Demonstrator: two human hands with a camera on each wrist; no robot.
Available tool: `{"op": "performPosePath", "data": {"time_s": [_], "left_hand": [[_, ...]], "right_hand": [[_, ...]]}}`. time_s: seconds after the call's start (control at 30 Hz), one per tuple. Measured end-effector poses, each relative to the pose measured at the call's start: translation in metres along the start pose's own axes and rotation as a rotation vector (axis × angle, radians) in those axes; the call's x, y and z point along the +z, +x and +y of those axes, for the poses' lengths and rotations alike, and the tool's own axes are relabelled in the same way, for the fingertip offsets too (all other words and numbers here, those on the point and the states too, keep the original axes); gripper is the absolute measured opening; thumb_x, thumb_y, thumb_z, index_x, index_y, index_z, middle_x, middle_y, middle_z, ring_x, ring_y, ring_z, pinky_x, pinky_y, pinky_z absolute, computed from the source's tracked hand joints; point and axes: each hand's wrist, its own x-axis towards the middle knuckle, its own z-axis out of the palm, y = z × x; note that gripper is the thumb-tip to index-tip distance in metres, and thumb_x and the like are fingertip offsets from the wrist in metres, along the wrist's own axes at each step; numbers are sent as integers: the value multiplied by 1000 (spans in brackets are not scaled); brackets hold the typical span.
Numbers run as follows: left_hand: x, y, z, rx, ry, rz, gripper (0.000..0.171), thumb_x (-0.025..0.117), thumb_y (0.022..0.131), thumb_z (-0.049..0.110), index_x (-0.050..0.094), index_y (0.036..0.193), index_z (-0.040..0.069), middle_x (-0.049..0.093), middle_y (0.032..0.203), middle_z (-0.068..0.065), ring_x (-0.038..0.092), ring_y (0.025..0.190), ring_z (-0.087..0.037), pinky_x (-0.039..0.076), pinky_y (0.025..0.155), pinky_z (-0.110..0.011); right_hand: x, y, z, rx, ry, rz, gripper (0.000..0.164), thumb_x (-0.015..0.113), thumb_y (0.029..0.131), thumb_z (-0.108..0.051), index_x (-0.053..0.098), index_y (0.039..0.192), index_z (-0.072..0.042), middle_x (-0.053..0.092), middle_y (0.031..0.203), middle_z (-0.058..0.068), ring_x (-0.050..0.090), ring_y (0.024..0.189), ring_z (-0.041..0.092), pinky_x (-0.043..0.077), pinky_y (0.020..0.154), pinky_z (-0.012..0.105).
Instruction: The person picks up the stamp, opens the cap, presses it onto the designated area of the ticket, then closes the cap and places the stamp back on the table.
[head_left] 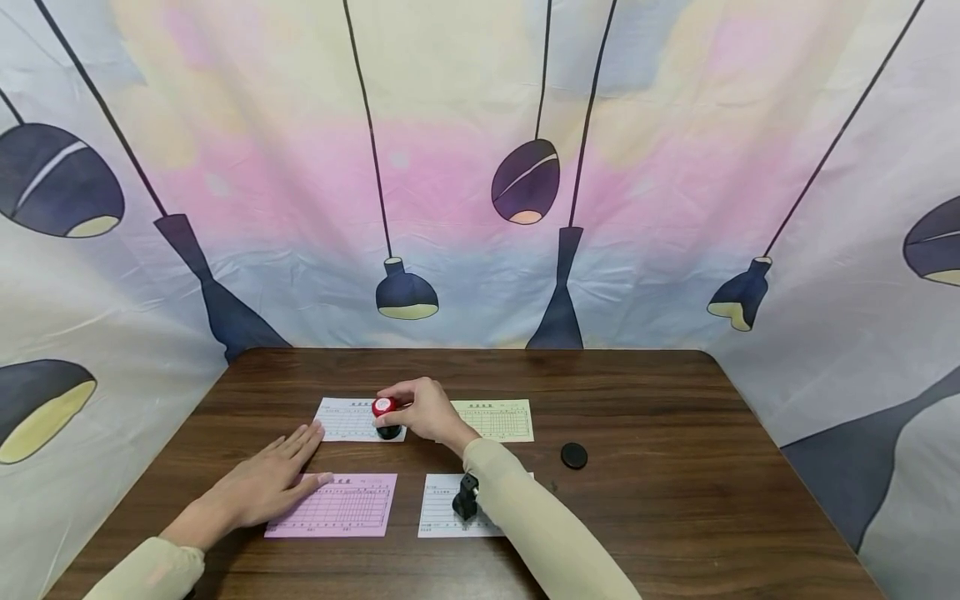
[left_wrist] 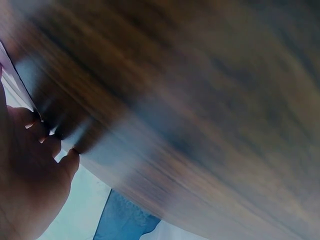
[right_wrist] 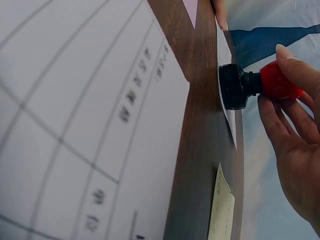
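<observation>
My right hand (head_left: 429, 410) pinches the red knob of a round stamp (head_left: 386, 417) between thumb and fingers. The stamp's black base (right_wrist: 233, 86) stands on the right end of the far-left white form (head_left: 347, 419), flat against the paper in the right wrist view. My left hand (head_left: 270, 477) lies with straight fingers, its fingertips (head_left: 315, 429) at that form's left edge. Its thumb reaches over the top of the pink form (head_left: 352, 505). In the left wrist view the left hand (left_wrist: 37, 165) rests low over the wood.
A yellow form (head_left: 495, 419) lies at the back right, partly behind my right wrist. Nearer, another white form (head_left: 442, 508) sits under my right forearm. A round black cap (head_left: 574, 456) lies to the right on the brown wooden table (head_left: 675, 500). A printed curtain (head_left: 465, 167) hangs behind.
</observation>
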Motion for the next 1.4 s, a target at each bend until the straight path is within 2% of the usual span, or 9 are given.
{"op": "performPosePath", "data": {"time_s": [0.23, 0.67, 1.1, 1.4], "left_hand": [[0, -2, 0, -1, -3, 1, 87, 51, 104, 64, 40, 159, -2, 40, 167, -23, 37, 155, -46, 36, 123, -64], [1, -1, 0, -1, -16, -16, 88, 50, 104, 65, 40, 160, -2, 39, 167, -23, 36, 155, -46, 36, 123, -64], [-1, 0, 1, -1, -8, -31, 89, 49, 104, 66, 40, 160, -2, 39, 167, -23, 37, 155, -46, 36, 123, -64], [0, 1, 0, 5, -5, -22, 88, 50, 103, 65, 41, 159, -3, 40, 167, -24, 38, 154, -47, 37, 122, -64]], "right_hand": [[0, 1, -3, -15, -25, -16, 41, 93, 80, -19, 81, 119, -17, 80, 112, 0, 69, 93, -1, 59, 79, 15], [-3, 0, -6, 43, -42, -26, 38, 94, 79, -20, 82, 116, -18, 81, 108, -3, 68, 91, 0, 59, 82, 17], [-3, 2, -7, 66, -29, -29, 38, 94, 79, -19, 82, 115, -19, 80, 106, -3, 69, 92, 1, 60, 82, 19], [-2, 1, -10, 12, -170, -68, 40, 91, 84, -20, 79, 121, -12, 80, 107, -1, 67, 89, -1, 58, 78, 14]]}}
